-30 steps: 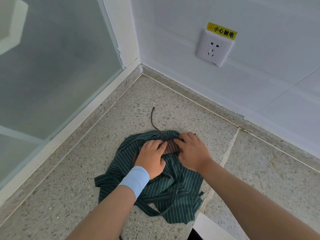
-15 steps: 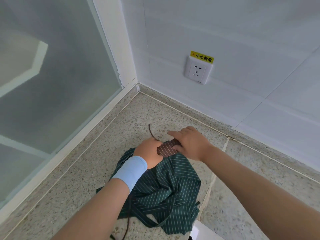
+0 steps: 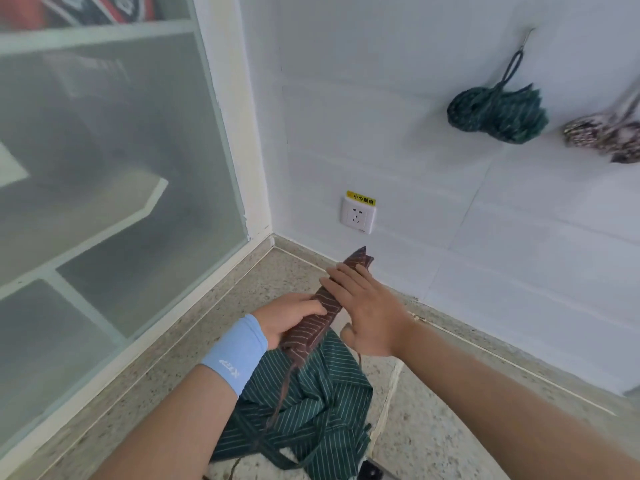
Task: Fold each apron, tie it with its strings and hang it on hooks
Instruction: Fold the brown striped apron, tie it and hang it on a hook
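Here we hold the brown striped apron [image 3: 322, 320], folded into a narrow strip, lifted off the counter [image 3: 166, 375] with its free tip pointing to about one o'clock. Our left hand [image 3: 291, 317] grips the lower half of the strip, the fingers curled over its top face; the thumb is hidden beneath. Our right hand [image 3: 367, 313] lies along the upper half with the fingers nearly straight and spread across the cloth, the thumb standing free at its five o'clock side, so it presses rather than clasps. A thin brown string [image 3: 282, 393] trails from the strip's lower end toward six o'clock.

Directly below, at six o'clock from the strip, a green striped apron [image 3: 318, 407] lies crumpled on the speckled stone counter, and the string runs down across it. A light blue wristband [image 3: 235, 358] sits on our left wrist, just touching the green cloth's edge.

At twelve o'clock from the strip's tip a white socket [image 3: 357, 216] is set in the white wall [image 3: 381, 98], with a yellow label [image 3: 361, 198] just above it. Toward two o'clock a tied green bundle [image 3: 495, 112] hangs by its loop from a hook [image 3: 528, 34], and just beside it at three o'clock hangs a patterned bundle [image 3: 602, 133], cut off by the frame's edge. At nine to ten o'clock stands a frosted glass panel [image 3: 104, 168].
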`<state>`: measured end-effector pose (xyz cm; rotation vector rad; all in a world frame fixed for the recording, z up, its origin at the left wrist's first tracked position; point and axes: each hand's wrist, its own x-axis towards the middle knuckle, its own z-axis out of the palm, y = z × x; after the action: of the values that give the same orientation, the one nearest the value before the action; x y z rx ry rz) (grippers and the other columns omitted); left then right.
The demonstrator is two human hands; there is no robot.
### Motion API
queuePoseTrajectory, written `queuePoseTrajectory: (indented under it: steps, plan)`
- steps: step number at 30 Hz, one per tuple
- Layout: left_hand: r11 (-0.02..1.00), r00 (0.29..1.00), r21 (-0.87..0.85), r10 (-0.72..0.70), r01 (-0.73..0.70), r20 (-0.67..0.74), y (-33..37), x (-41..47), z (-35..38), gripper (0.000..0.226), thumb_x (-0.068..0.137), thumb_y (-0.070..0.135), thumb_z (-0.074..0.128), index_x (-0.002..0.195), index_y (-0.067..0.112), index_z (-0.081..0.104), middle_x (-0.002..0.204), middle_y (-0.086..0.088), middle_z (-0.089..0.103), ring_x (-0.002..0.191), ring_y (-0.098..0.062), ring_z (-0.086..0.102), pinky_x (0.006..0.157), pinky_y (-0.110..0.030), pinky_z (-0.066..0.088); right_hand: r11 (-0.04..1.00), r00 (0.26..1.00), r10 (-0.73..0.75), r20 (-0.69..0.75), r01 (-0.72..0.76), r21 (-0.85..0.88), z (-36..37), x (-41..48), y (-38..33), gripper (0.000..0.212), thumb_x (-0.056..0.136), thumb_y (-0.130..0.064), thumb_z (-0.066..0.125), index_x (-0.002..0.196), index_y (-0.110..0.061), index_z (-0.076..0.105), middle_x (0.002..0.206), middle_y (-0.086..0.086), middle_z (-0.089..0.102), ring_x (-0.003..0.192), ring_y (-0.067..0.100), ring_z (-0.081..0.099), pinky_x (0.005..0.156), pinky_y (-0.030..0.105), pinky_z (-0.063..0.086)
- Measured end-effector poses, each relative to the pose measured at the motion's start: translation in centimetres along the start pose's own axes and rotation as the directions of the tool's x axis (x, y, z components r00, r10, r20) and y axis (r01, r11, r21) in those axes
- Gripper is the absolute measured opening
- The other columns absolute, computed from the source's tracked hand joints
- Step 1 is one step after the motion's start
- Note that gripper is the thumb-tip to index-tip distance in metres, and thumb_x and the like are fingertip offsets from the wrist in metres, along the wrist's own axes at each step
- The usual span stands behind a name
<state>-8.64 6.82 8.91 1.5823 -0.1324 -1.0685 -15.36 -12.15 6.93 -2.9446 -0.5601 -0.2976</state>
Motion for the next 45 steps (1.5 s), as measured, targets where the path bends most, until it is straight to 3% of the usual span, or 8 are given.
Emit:
queuePoseTrajectory:
  steps: [9, 19, 25, 28, 33, 37, 41, 45]
  plan:
    - [0.982, 0.941, -0.086, 0.183, -0.165, 0.286, 2.1, -5.2, 2.2, 0.045, 0.091, 0.014, 0.066, 0.131, -0.001, 0.051, 0.089, -0.011, 0.063, 0.076, -0.020, 0.061, 0.069, -0.031, 0.053, 0.957, 0.882, 0.274, -0.383, -0.210, 0.201, -3.2, -1.4, -2.6, 0.042, 0.086, -0.009, 0.073, 0.127, -0.015, 0.061, 0.129, 0.013, 0.056, 0.119, 0.030, 0.054, 0.095, 0.042, 0.053]
    - [0.957, 0.957, -0.058, 0.286, -0.284, 0.045, 4.9, -6.8, 2.0, 0.072, 0.074, 0.020, 0.084, 0.135, 0.006, 0.047, 0.107, -0.017, 0.071, 0.090, -0.029, 0.071, 0.076, -0.039, 0.058, 0.585, 0.813, 0.576, 0.086, -0.483, 0.652, -11.0, 0.7, -3.3, 0.013, 0.087, -0.007, 0.066, 0.091, -0.013, 0.077, 0.082, 0.003, 0.075, 0.075, 0.020, 0.070, 0.075, 0.043, 0.061]
    - [0.940, 0.912, -0.095, 0.340, -0.327, 0.231, 5.9, -7.3, 2.1, 0.078, 0.074, 0.037, 0.083, 0.139, 0.009, 0.049, 0.126, -0.023, 0.061, 0.123, -0.043, 0.055, 0.108, -0.057, 0.042, 0.263, 0.813, 0.491, 0.313, -0.481, 0.836, -13.9, 2.1, -4.5, 0.021, 0.089, 0.005, 0.055, 0.096, 0.003, 0.074, 0.080, 0.014, 0.072, 0.067, 0.023, 0.067, 0.047, 0.029, 0.054]
    - [0.944, 0.906, -0.034, 0.326, -0.329, 0.269, 6.8, -8.0, 2.0, 0.066, 0.082, 0.032, 0.076, 0.138, 0.009, 0.051, 0.126, -0.018, 0.063, 0.115, -0.033, 0.060, 0.107, -0.054, 0.044, 0.243, 0.783, 0.516, 0.347, -0.522, 0.818, -14.4, 2.6, -4.7, 0.020, 0.089, 0.001, 0.055, 0.097, 0.003, 0.074, 0.071, 0.009, 0.068, 0.059, 0.019, 0.060, 0.041, 0.023, 0.037]
    - [0.949, 0.950, 0.100, 0.288, -0.300, 0.116, 7.5, -8.1, 0.8, 0.066, 0.074, 0.023, 0.083, 0.132, 0.009, 0.054, 0.109, -0.017, 0.071, 0.095, -0.030, 0.070, 0.093, -0.052, 0.055, 0.521, 0.817, 0.437, 0.376, -0.571, 0.634, -15.3, 2.6, -3.9, 0.010, 0.086, -0.009, 0.064, 0.089, -0.010, 0.073, 0.066, 0.002, 0.053, 0.057, 0.015, 0.038, 0.045, 0.021, 0.026]
    - [0.929, 0.939, 0.184, 0.338, -0.320, -0.071, 7.7, -8.1, 0.1, 0.074, 0.063, 0.026, 0.091, 0.125, 0.021, 0.051, 0.114, -0.013, 0.069, 0.094, -0.028, 0.073, 0.084, -0.047, 0.060, 0.201, 0.843, 0.223, 0.489, -0.530, 0.824, -15.1, 2.0, -3.5, 0.039, 0.081, -0.025, 0.063, 0.116, -0.009, 0.068, 0.097, 0.003, 0.061, 0.061, 0.011, 0.042, 0.049, 0.023, 0.019]
    - [0.869, 0.884, 0.322, 0.441, -0.376, -0.156, 7.9, -8.0, 1.2, 0.077, 0.056, 0.038, 0.093, 0.120, 0.027, 0.051, 0.106, -0.003, 0.071, 0.086, -0.017, 0.075, 0.082, -0.041, 0.061, 0.303, 0.833, 0.419, 0.360, -0.502, 0.810, -14.3, 2.9, -4.4, 0.037, 0.085, -0.044, 0.076, 0.100, -0.010, 0.072, 0.061, -0.003, 0.051, 0.050, 0.011, 0.039, 0.046, 0.024, 0.026]
    - [0.868, 0.899, 0.327, 0.426, -0.373, -0.104, 7.8, -8.2, 1.2, 0.088, 0.053, 0.046, 0.091, 0.129, 0.029, 0.051, 0.106, -0.004, 0.073, 0.089, -0.020, 0.075, 0.086, -0.044, 0.060, 0.155, 0.797, 0.500, 0.340, -0.468, 0.870, -13.8, 3.1, -3.5, 0.053, 0.085, -0.041, 0.078, 0.109, 0.005, 0.068, 0.054, -0.002, 0.045, 0.046, 0.011, 0.029, 0.042, 0.024, 0.022]
